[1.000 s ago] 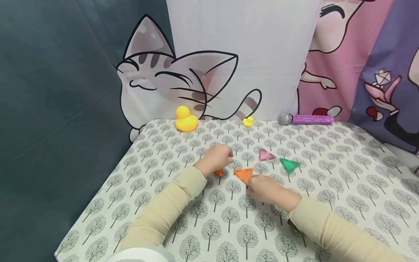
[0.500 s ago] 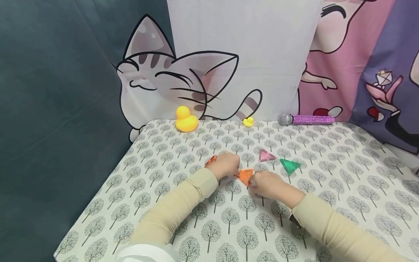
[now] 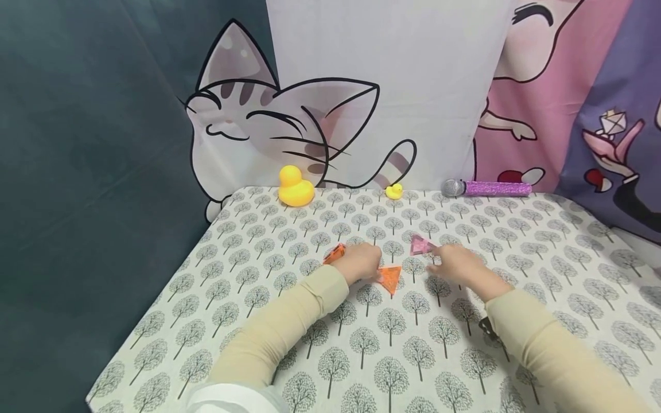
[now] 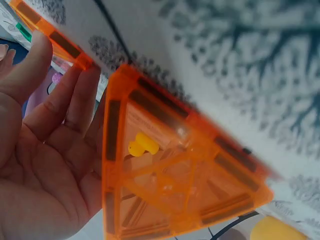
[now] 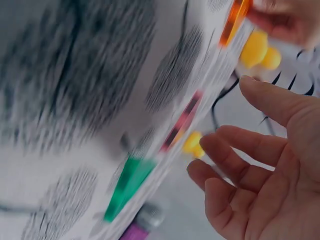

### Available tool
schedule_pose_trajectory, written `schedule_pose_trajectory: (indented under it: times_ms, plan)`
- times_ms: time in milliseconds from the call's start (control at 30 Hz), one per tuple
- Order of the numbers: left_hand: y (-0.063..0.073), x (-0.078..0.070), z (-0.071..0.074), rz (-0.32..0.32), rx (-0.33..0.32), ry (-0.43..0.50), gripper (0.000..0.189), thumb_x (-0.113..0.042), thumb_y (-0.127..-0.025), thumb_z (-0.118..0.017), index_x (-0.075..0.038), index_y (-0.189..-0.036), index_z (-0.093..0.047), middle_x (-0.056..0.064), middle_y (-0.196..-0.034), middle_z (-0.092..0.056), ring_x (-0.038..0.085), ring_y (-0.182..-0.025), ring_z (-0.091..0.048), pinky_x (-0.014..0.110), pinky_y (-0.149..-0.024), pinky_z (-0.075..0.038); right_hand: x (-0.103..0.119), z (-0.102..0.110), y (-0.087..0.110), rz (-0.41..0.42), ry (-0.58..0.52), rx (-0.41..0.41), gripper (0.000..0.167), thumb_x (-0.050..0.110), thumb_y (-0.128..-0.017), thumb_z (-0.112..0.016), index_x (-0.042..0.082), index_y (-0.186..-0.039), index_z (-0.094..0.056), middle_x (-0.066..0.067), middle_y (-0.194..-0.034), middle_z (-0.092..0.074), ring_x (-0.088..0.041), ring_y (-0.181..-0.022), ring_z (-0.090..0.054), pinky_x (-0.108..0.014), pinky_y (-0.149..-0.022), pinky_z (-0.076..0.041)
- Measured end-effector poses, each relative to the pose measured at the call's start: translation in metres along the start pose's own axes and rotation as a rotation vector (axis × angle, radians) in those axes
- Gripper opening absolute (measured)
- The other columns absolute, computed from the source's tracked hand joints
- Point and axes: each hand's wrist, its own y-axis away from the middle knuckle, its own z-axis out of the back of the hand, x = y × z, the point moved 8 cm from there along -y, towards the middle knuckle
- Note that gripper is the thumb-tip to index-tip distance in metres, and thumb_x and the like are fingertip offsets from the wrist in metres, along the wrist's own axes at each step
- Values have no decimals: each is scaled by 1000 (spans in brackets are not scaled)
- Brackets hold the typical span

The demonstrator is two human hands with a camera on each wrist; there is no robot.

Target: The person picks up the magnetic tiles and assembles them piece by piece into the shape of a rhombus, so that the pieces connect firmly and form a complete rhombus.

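Observation:
My left hand (image 3: pixel 361 262) pinches the left corner of an orange triangular magnetic tile (image 3: pixel 391 278) that lies on the cloth. To that hand's left is another orange triangular magnetic piece (image 3: pixel 334 253); the left wrist view shows this orange piece (image 4: pixel 165 170) large, with dark magnet strips along its edges. My right hand (image 3: pixel 457 265), its fingers loosely bent around nothing, hovers near a pink triangular tile (image 3: pixel 420 245). Hidden behind the right hand in the head view, a green triangular tile (image 5: pixel 130 186) shows beside the pink tile (image 5: pixel 182 121) in the right wrist view.
At the table's back edge stand a large yellow rubber duck (image 3: pixel 295 188) and a small one (image 3: pixel 394 191). A purple glittery microphone (image 3: pixel 488 188) lies at the back right. A tree-print cloth (image 3: pixel 361 355) covers the table, and cartoon curtains hang behind.
My left hand has moved right and nearer, onto the flat orange tile's left corner. The right hand has let go of that tile and moved right and away, toward the pink and green tiles.

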Motion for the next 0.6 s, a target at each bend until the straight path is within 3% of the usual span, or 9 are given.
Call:
schedule_pose_trajectory:
  times_ms: [100,200,433,600]
  plan:
    - [1,-2,2,-6,-2,-6,23,-34,-70,-70,-14,-71,-58,-5,-62,-54,12,-58,-51,32,-57,-42,-23,4,-3,-75,-4,18,41,30,-78,-63,-5,-99,-56,-18,-89,-58,-27,-71,-53,-44,-64,-45]
    - [0,-3,2,-1,8,-10,23,-34,-70,-70,-14,-70,-58,-4,-62,-54,12,-59,-51,33,-57,-43,-43,4,-3,-126,4,57,37,33,-76,-64,-2,-86,-55,-7,-72,-52,-22,-63,-47,-36,-55,-42]
    - [2,-2,1,16,21,-34,25,-36,-70,-69,-15,-70,-57,-4,-63,-53,13,-59,-51,31,-56,-42,-68,-7,-1,-130,-8,183,37,35,-77,-62,0,-75,-54,-8,-68,-50,-22,-64,-45,-41,-62,-40]
    - [2,-2,2,6,10,-36,24,-36,-70,-69,-14,-70,-57,-4,-63,-54,13,-60,-51,30,-55,-42,-73,-5,-6,-141,-67,136,56,35,-69,-70,-11,-91,-48,-16,-76,-53,-29,-70,-50,-46,-67,-42]
